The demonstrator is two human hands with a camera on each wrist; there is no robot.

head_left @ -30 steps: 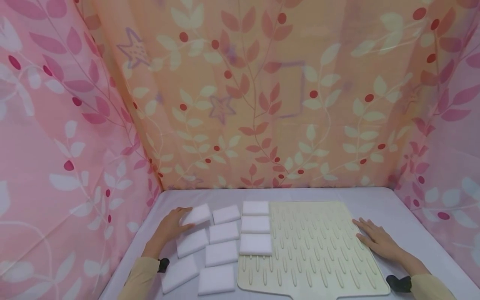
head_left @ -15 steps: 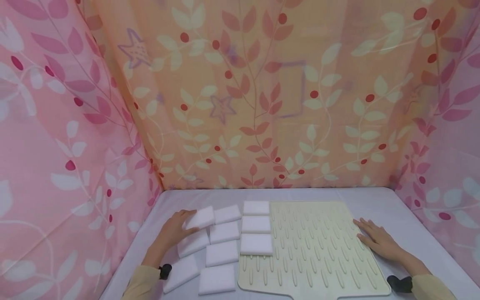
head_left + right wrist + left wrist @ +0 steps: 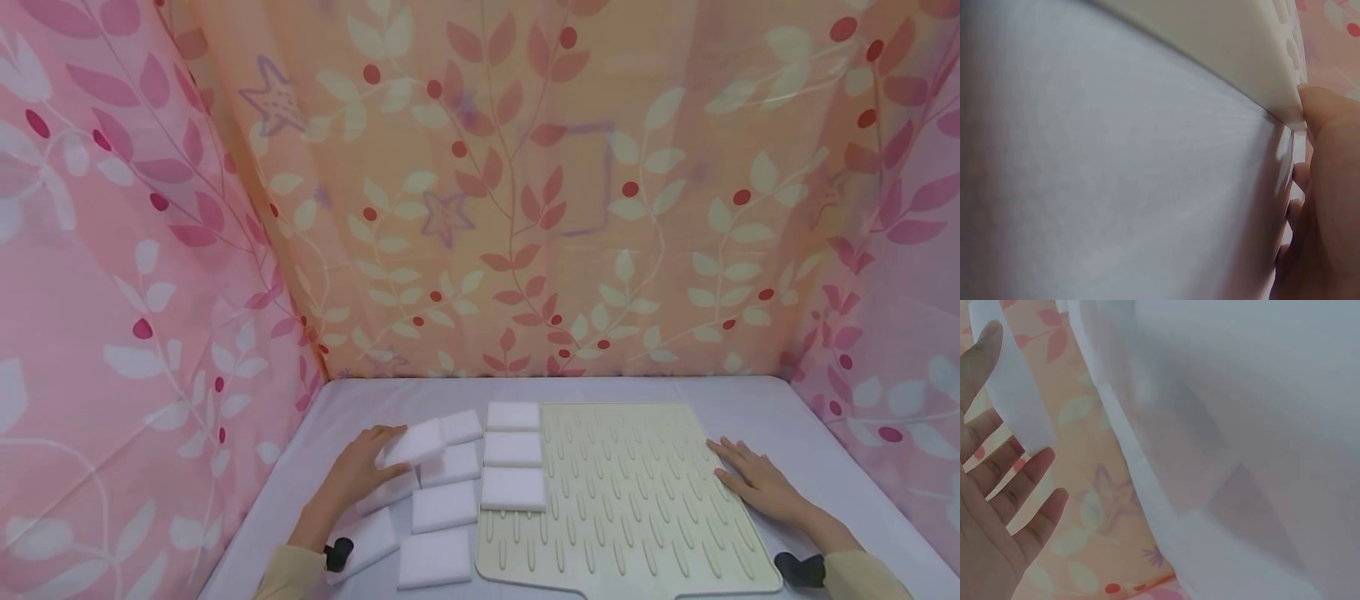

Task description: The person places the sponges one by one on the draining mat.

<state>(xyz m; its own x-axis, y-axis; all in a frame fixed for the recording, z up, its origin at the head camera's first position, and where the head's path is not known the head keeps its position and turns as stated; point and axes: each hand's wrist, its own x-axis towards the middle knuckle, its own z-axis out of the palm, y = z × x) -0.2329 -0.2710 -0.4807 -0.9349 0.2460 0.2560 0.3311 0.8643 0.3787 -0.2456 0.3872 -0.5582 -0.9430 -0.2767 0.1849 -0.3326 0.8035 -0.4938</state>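
Note:
In the head view my left hand (image 3: 356,475) pinches a white sponge block (image 3: 416,442) between thumb and fingers. The block is lifted over the neighbouring sponges and partly covers them. The left wrist view shows the same sponge (image 3: 1022,406) on edge, thumb on one side, fingertips on the other. A cream mat (image 3: 622,492) with raised oval ridges and a handle stub lies to the right. Three white sponges (image 3: 512,450) line its left edge in a column. My right hand (image 3: 761,483) rests with extended fingers at the mat's right edge (image 3: 1260,87), thumb touching it.
Several loose white sponges (image 3: 435,558) lie on the white tabletop (image 3: 600,388) left of the mat. Floral curtains (image 3: 525,208) enclose the table at the back and both sides. A black wrist strap (image 3: 798,569) sits on the right wrist.
My left hand has lifted the sponge from the far left of the table and carried it right, towards the mat. My right hand has stayed at the mat's edge.

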